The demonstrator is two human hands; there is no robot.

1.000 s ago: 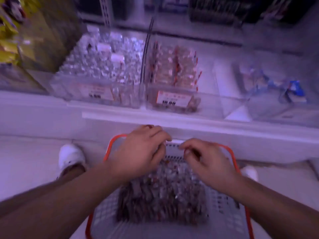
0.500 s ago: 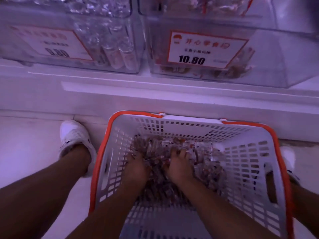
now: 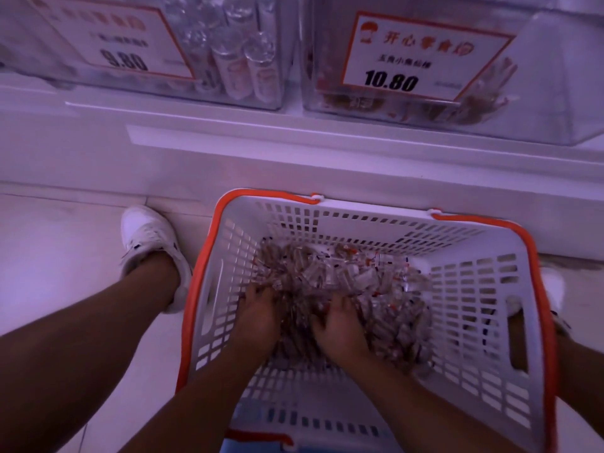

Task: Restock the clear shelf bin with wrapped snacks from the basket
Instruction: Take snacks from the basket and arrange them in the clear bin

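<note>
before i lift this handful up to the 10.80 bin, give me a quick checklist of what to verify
1. Both hands in the snacks: ok. The left hand and right hand are dug into the pile of wrapped snacks.
2. Firm hold on a handful: cannot tell; the fingers are buried in the wrappers.
3. Enough stock left: ok, the basket holds plenty.
4. Room in the target bin: ok, only a few snacks show at its bottom, behind the 10.80 price label.
5. Bin's top opening clear: cannot tell, it is out of view.
</note>
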